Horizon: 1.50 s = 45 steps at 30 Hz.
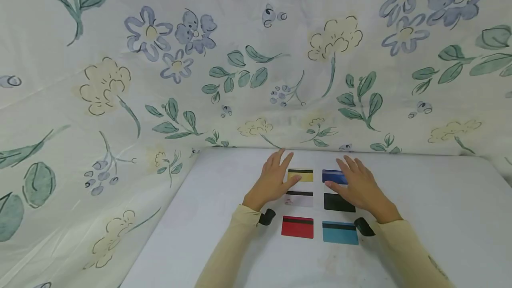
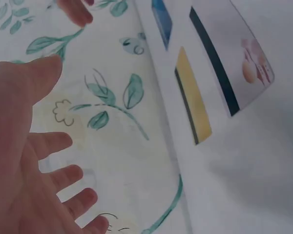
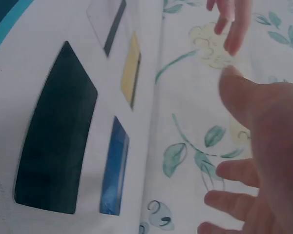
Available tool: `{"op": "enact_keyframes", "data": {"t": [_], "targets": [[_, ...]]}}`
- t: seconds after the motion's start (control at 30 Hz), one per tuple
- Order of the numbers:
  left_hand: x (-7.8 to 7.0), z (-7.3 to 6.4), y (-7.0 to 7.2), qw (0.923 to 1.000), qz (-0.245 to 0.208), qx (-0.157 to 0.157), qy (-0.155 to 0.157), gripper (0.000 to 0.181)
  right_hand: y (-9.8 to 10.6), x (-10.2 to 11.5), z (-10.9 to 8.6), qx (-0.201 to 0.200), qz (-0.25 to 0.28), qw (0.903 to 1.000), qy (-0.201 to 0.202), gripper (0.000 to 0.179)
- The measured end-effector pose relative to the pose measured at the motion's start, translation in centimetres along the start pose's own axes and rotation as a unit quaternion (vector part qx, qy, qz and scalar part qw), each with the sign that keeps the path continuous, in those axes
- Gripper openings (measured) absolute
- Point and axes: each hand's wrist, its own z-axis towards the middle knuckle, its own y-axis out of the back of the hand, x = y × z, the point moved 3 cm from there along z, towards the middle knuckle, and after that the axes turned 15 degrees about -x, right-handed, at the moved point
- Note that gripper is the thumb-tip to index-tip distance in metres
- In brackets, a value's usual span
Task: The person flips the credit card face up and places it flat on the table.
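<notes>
Several cards lie on the white table in two columns. The left column has a yellow card [image 1: 301,176], a pale card [image 1: 299,200] with a dark stripe and a red card [image 1: 298,227]. In the right column are a dark blue card [image 1: 334,177], a black card [image 1: 339,202] and a light blue card [image 1: 340,233]. My left hand [image 1: 273,180], fingers spread, is by the yellow and pale cards. My right hand [image 1: 362,186] overlaps the dark blue and black cards in the head view, its fingers also spread. Both wrist views show the hands holding nothing, raised off the cards.
A floral cloth [image 1: 240,79] hangs behind the table [image 1: 432,217] and along its left side. Small black devices [image 1: 267,217] sit at both wrists. Faint brownish smudges mark the table in front of the cards.
</notes>
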Motion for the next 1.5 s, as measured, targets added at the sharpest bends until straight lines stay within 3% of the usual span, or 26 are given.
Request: {"op": "enact_keyframes", "data": {"t": [0.3,0.9,1.5], "targets": [[1.5,0.6,-1.0,0.9993,-0.018,0.022,0.026,0.068,-1.0,0.3,1.7,-0.018,0.025,0.9994,0.018,0.068],[4.3,1.3,-2.4,0.9945,-0.054,0.048,0.076,0.062,-2.9,-0.7,4.5,0.062,0.118,0.9910,-0.008,0.065],[5.6,2.5,-3.9,0.9877,-0.073,0.089,0.106,0.063,-5.2,-0.7,5.8,0.096,0.142,0.9841,-0.047,0.065]]}}
